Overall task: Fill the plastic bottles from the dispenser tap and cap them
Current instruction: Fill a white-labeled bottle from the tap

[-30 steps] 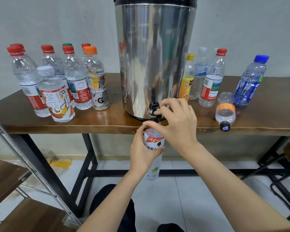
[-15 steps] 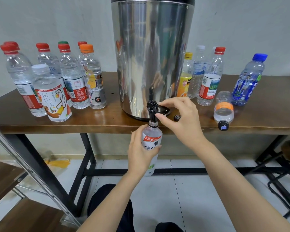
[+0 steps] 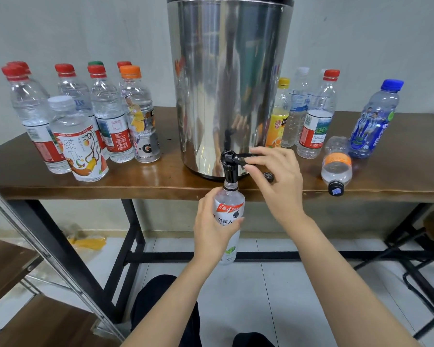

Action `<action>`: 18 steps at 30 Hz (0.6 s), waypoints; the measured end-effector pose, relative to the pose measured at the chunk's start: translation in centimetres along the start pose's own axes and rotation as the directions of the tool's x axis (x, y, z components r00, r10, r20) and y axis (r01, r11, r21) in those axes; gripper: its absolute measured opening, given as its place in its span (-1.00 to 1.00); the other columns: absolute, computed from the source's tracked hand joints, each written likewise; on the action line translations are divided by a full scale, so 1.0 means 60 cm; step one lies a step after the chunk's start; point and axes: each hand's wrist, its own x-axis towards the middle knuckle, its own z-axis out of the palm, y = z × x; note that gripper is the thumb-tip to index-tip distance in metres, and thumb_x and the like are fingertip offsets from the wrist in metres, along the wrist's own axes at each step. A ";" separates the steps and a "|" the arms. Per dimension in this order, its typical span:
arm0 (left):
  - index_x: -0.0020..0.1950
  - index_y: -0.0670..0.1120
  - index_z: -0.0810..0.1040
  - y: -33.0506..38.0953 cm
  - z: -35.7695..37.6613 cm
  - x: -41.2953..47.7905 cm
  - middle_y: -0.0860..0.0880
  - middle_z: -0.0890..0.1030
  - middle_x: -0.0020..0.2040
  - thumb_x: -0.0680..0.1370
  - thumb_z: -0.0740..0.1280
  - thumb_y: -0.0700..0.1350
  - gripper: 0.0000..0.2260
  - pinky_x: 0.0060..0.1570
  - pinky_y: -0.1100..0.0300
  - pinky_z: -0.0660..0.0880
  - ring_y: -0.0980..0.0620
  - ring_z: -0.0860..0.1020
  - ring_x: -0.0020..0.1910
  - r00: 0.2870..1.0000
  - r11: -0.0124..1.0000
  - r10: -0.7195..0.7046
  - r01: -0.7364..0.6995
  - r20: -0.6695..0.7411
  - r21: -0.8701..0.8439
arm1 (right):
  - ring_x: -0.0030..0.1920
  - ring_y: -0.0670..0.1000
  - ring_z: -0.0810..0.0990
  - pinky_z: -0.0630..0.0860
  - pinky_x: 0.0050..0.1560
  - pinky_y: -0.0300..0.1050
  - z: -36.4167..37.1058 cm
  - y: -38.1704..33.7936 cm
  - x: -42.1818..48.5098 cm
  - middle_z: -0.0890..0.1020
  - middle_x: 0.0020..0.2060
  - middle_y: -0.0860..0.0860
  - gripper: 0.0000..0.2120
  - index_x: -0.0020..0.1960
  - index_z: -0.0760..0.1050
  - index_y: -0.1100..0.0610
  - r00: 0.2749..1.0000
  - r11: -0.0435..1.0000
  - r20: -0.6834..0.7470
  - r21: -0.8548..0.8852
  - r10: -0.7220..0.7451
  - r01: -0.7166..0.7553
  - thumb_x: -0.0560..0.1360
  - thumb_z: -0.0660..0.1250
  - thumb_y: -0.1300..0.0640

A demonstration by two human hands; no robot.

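A tall steel dispenser (image 3: 226,83) stands on the brown table (image 3: 161,181). Its black tap (image 3: 229,169) hangs over the table's front edge. My left hand (image 3: 211,229) grips an uncapped clear bottle (image 3: 229,209) with a white and red label, its mouth right under the spout. My right hand (image 3: 276,176) pinches the tap's black lever (image 3: 239,156), which points to the right. A small black cap (image 3: 267,176) lies on the table just right of that hand.
Several capped bottles (image 3: 85,121) stand left of the dispenser, several more (image 3: 308,113) to its right. A blue-capped bottle (image 3: 373,121) stands far right, and an orange-banded one (image 3: 336,166) lies on its side near the edge. Below are black table legs (image 3: 125,246).
My right hand left the bottle's mouth, the black cap now lies on the table, and that hand took hold of the tap lever. The bottle's mouth came up under the spout.
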 end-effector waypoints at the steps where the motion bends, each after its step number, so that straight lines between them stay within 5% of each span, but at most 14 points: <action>1: 0.32 0.14 0.38 0.000 0.000 0.000 0.15 0.50 0.22 0.34 0.62 -0.15 -0.33 0.08 0.45 0.44 0.26 0.49 0.19 1.000 1.000 -0.002 0.002 -0.002 -0.004 | 0.10 0.05 0.52 0.48 0.10 0.11 0.003 -0.001 -0.002 0.67 0.08 -0.05 -0.82 0.02 0.67 0.09 0.999 1.000 -0.032 -0.024 -0.011 0.010 0.56 0.37 0.02; 18: 0.34 0.07 0.41 0.001 0.003 0.000 0.13 0.52 0.23 0.33 0.62 -0.15 -0.34 0.09 0.40 0.49 0.18 0.51 0.20 1.000 1.000 -0.010 0.010 -0.013 -0.024 | 0.02 0.01 0.56 0.55 -0.02 0.03 0.033 -0.010 -0.007 0.65 -0.02 0.05 -0.77 -0.06 0.63 0.20 0.987 0.999 -0.160 0.046 0.008 -0.001 0.56 0.37 0.02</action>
